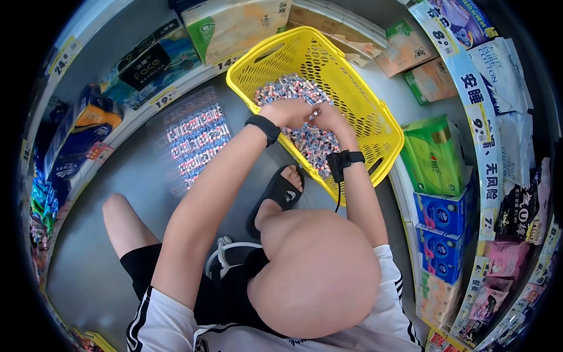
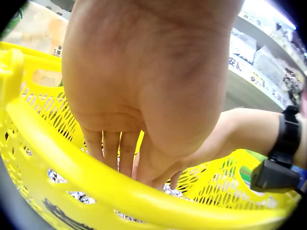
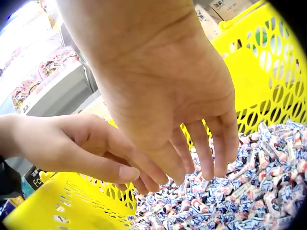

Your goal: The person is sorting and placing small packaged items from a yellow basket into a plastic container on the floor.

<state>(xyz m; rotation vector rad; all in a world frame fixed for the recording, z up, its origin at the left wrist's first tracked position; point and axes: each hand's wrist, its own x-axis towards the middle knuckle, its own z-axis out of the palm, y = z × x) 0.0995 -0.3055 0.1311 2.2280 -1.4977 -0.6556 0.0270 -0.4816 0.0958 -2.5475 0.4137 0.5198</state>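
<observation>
Yellow plastic basket [image 1: 319, 50] walls surround our heaped wrapped pieces [image 1: 308, 139]. We read "Face" on a dark box [image 1: 149, 69] and "COTTON" on a white packet [image 1: 498, 73]. Our left hand [image 1: 287, 112] and right hand [image 1: 333, 120] hang open above the heap, fingers loosely extended, seemingly holding nothing (some fingertips are hidden). Our black slipper [image 1: 281, 192] stands beside.

a green pack [image 1: 433, 155] sits beside blue packs [image 1: 441, 212] on a shelf [image 1: 409, 230]

Yellow basket [image 1: 375, 138] (bright), red-white-blue candies [image 1: 314, 141], black wristbands [image 1: 264, 130]
</observation>
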